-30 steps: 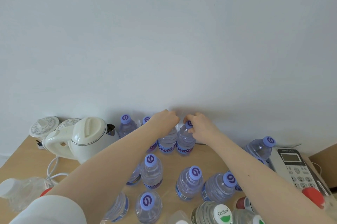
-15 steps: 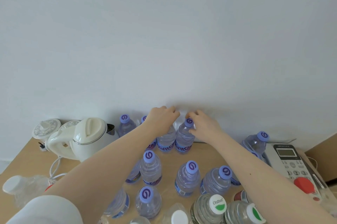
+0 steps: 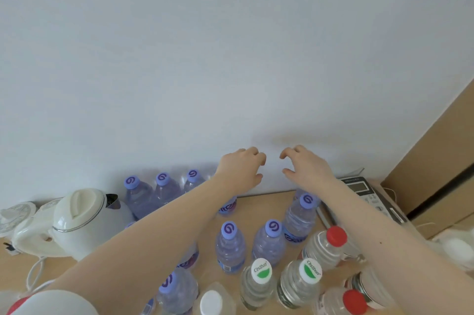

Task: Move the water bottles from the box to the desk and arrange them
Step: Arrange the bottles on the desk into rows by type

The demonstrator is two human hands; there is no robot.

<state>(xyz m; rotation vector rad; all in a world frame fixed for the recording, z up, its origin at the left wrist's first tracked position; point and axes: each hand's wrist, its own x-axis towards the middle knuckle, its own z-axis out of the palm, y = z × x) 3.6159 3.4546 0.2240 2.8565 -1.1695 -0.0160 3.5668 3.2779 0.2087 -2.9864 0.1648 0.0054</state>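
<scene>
1. Water bottles (image 3: pixel 229 245) stand on the worktop (image 3: pixel 269 201), below and around both hands.
2. The left hand (image 3: pixel 241 168) and the right hand (image 3: pixel 305 168) hang in the air close to the wall (image 3: pixel 230 58). They are near each other but not touching. Their fingers are loosely bent and hold nothing.
3. At 9 o'clock from the left hand, a back row (image 3: pixel 161 186) of purple-cap bottles stands along the wall. One more purple-cap bottle peeks out under the left wrist.
4. At 6 o'clock from the hands, more purple-cap bottles stand in no neat line. Lower down come the green-cap bottles (image 3: pixel 261 278) and a red-cap bottle (image 3: pixel 325 245).
5. The bottles I can see well all stand up. Each cap points up, and the long way of each bottle runs straight up from the worktop.
6. I think the step now is making the back row longer.
   - Take one loose bottle round its middle.
   - Lift it higher than the other caps.
   - Set it down at 3 o'clock from the row's end, right beside the last bottle.
7. Mind the arms, because the left arm reaches over some bottles and a bump could tip them.
8. The kettle (image 3: pixel 77 222) sits at 8 o'clock from the left hand. The phone (image 3: pixel 364 194) sits at 4 o'clock from the right hand. Keep both out of the way.
</scene>
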